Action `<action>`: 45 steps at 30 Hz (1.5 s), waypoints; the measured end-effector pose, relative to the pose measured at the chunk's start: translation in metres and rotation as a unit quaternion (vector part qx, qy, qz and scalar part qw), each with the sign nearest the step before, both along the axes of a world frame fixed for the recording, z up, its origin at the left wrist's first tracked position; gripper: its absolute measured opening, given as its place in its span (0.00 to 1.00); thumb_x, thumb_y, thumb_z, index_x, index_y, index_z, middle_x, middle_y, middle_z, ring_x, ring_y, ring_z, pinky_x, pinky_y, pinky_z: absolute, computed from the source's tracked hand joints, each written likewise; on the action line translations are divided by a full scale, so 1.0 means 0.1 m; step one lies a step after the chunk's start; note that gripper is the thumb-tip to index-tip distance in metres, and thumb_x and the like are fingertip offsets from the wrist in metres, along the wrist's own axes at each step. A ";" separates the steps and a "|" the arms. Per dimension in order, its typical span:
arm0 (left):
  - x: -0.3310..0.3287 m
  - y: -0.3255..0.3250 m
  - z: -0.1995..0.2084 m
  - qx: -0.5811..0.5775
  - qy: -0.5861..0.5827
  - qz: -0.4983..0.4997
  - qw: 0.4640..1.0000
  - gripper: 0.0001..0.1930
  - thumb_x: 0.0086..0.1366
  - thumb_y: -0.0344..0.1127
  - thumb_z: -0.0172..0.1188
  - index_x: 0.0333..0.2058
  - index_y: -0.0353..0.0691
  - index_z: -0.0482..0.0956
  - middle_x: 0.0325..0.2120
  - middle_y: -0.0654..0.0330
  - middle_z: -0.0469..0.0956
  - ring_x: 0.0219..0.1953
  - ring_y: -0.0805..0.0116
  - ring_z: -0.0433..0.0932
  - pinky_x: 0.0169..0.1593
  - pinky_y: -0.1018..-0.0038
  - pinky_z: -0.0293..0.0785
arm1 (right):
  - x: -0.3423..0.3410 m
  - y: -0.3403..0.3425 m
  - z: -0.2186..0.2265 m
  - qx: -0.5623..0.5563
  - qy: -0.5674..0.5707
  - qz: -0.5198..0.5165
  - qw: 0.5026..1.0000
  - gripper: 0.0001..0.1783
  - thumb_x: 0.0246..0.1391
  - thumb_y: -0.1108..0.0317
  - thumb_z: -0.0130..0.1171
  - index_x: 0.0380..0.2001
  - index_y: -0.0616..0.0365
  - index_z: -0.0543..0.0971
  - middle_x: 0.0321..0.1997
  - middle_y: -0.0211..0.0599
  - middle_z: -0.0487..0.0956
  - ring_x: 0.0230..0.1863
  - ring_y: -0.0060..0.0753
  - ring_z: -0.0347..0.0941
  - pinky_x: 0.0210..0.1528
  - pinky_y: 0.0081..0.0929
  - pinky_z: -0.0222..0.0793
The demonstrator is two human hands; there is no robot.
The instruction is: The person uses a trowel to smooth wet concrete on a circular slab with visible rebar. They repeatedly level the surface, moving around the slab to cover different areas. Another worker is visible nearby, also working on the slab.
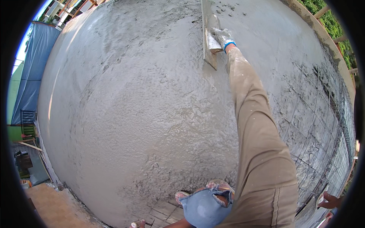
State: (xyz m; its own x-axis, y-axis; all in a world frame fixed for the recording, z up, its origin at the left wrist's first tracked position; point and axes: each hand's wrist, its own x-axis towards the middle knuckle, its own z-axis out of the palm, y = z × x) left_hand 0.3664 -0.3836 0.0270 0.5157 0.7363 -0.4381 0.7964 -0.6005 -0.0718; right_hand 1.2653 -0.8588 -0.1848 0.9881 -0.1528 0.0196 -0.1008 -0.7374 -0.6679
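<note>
My right hand (223, 37), in a cement-smeared glove with a blue cuff, is stretched far forward and closed on the handle of a concrete float (207, 34). The long narrow blade of the float lies against the wet grey concrete (152, 91), pointing away from me. A tan sleeve covers my right arm. My left hand does not show. At the lower edge, a bare hand (141, 224) holds a tool with a pale handle; its uncovered forearm differs from my sleeve and seems to be another person's.
Blue-grey cloth (207, 207) with a ragged opening shows near the bottom, beside cement-covered feet (182, 195). Exposed rebar mesh (317, 114) spreads along the right. Another person's hand (330, 200) is at lower right. A blue tarp (36, 68) hangs at left; orange tiles (53, 207) lie below it.
</note>
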 end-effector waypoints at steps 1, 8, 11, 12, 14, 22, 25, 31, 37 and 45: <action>0.01 0.01 0.01 0.002 0.036 -0.007 0.999 0.31 0.64 0.64 0.68 0.43 0.36 0.86 0.39 0.42 0.85 0.43 0.41 0.82 0.44 0.48 0.75 | 0.00 -0.14 -0.08 -0.035 -0.004 0.017 0.999 0.25 0.64 0.46 0.57 0.52 0.52 0.85 0.48 0.46 0.88 0.48 0.49 0.85 0.53 0.40 0.77; 0.17 -0.20 0.12 0.071 0.111 0.029 0.991 0.38 0.63 0.71 0.62 0.52 0.39 0.84 0.48 0.39 0.83 0.52 0.39 0.81 0.51 0.46 0.75 | -0.18 -0.85 -0.05 0.085 -0.014 -0.251 0.964 0.32 0.60 0.46 0.58 0.50 0.68 0.82 0.51 0.60 0.85 0.55 0.56 0.82 0.59 0.46 0.73; 0.23 -0.19 0.15 -0.030 0.062 0.023 0.997 0.40 0.62 0.72 0.63 0.52 0.36 0.83 0.49 0.37 0.82 0.52 0.37 0.80 0.52 0.46 0.75 | -0.29 -0.90 0.09 0.209 -0.039 -0.334 0.918 0.34 0.58 0.47 0.61 0.49 0.74 0.81 0.49 0.62 0.85 0.54 0.55 0.82 0.58 0.44 0.73; 0.24 -0.18 0.15 -0.031 0.065 0.028 0.997 0.40 0.62 0.72 0.63 0.52 0.36 0.83 0.48 0.37 0.82 0.52 0.36 0.80 0.52 0.46 0.75 | -0.32 -0.92 0.12 0.224 -0.055 -0.344 0.910 0.35 0.58 0.47 0.61 0.48 0.75 0.81 0.49 0.62 0.85 0.54 0.54 0.83 0.57 0.43 0.74; 0.28 -0.15 0.12 -0.031 0.069 0.037 0.996 0.41 0.62 0.72 0.63 0.51 0.34 0.83 0.47 0.38 0.83 0.51 0.35 0.80 0.52 0.46 0.75 | -0.31 -0.94 0.13 0.231 -0.060 -0.316 0.918 0.35 0.56 0.45 0.63 0.45 0.74 0.82 0.48 0.61 0.86 0.52 0.54 0.83 0.56 0.42 0.74; 0.48 0.04 0.01 -0.029 0.121 0.035 0.992 0.39 0.63 0.68 0.66 0.48 0.30 0.83 0.43 0.39 0.84 0.47 0.39 0.81 0.49 0.49 0.75 | -0.13 -0.98 -0.24 0.024 -0.081 -0.038 0.996 0.27 0.62 0.44 0.56 0.49 0.56 0.85 0.49 0.55 0.85 0.52 0.55 0.82 0.57 0.46 0.74; 0.48 0.05 0.00 -0.027 0.102 0.027 0.994 0.38 0.64 0.67 0.66 0.49 0.29 0.82 0.44 0.39 0.84 0.47 0.40 0.81 0.49 0.49 0.76 | -0.26 -1.00 -0.26 0.017 -0.042 -0.119 0.992 0.30 0.58 0.45 0.60 0.46 0.65 0.85 0.47 0.56 0.86 0.49 0.52 0.84 0.53 0.43 0.75; 0.47 -0.14 0.03 0.026 0.120 0.009 0.992 0.39 0.65 0.68 0.64 0.52 0.31 0.81 0.49 0.39 0.83 0.51 0.37 0.80 0.52 0.47 0.74 | -0.52 -1.13 -0.15 0.247 -0.050 -0.349 0.903 0.34 0.58 0.45 0.63 0.45 0.74 0.78 0.45 0.58 0.85 0.51 0.53 0.83 0.56 0.43 0.74; 0.45 -0.12 0.01 -0.020 0.141 0.047 0.989 0.38 0.66 0.66 0.63 0.55 0.32 0.81 0.52 0.38 0.82 0.55 0.37 0.78 0.56 0.48 0.73 | -0.67 -1.29 -0.27 0.195 -0.118 -0.392 0.891 0.27 0.60 0.51 0.64 0.41 0.72 0.81 0.38 0.52 0.87 0.39 0.45 0.85 0.44 0.39 0.77; 0.64 0.04 -0.06 -0.064 0.110 0.022 0.992 0.33 0.68 0.61 0.64 0.55 0.33 0.81 0.53 0.44 0.83 0.56 0.42 0.79 0.57 0.50 0.73 | -0.76 -1.23 -0.23 0.211 -0.059 -0.256 0.942 0.32 0.55 0.48 0.69 0.42 0.74 0.85 0.42 0.58 0.87 0.44 0.46 0.85 0.46 0.41 0.78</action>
